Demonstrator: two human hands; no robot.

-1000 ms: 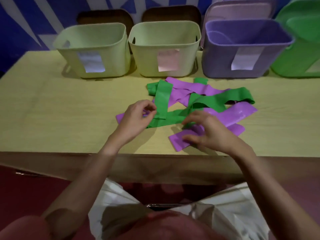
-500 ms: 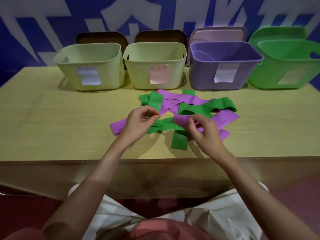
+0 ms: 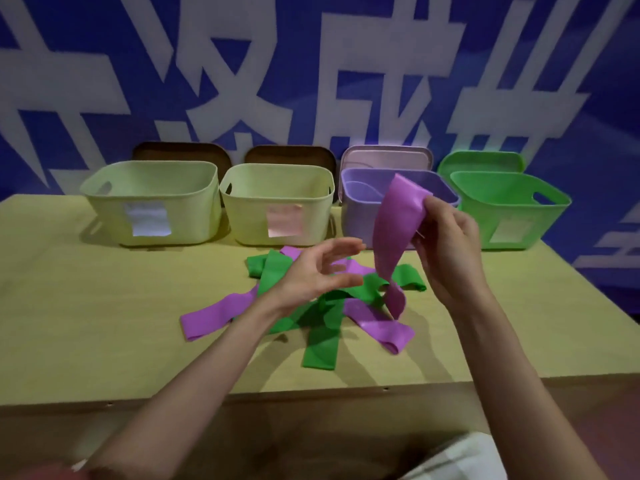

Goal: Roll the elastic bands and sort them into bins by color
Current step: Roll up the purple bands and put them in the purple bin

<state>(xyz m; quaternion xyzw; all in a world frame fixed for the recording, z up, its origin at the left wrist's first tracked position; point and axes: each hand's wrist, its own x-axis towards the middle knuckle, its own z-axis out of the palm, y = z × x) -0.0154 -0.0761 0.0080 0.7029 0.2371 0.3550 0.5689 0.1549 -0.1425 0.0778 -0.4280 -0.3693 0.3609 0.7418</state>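
the flat purple elastic band (image 3: 394,233) that lay in the pile half a second ago is now lifted clear of it: the right hand (image 3: 446,244) pinches its upper end between thumb and fingers, in front of the lavender plastic bin (image 3: 356,216), and the strip hangs down twisting, its lower tip just above the heap. the left hand (image 3: 318,275), which was pinching at the bands a moment earlier, has let go and now hovers over the pile with fingers spread and relaxed, holding nothing, palm turned toward the hanging strip.

this reads as one band singled out and the rolling not yet begun; the free hand looks set to take the loose lower end so the strip can be wound up.

below, the rest of the pile of flat green and purple elastic bands (image 3: 325,313) lies crossed on the pale yellow-green wooden table (image 3: 104,323), none rolled. one purple strip sticks out to the left, a green one toward the near edge, another purple one to the right.

behind the pile four bins stand in a row: two pale yellow-green plastic bins (image 3: 152,202), each with a paper label, then the lavender one, then a bright green plastic bin (image 3: 509,209) at far right. no band shows in any of them, though the insides are only partly visible, so sorting seems at its very start. the lavender bin is the likely home for this band.
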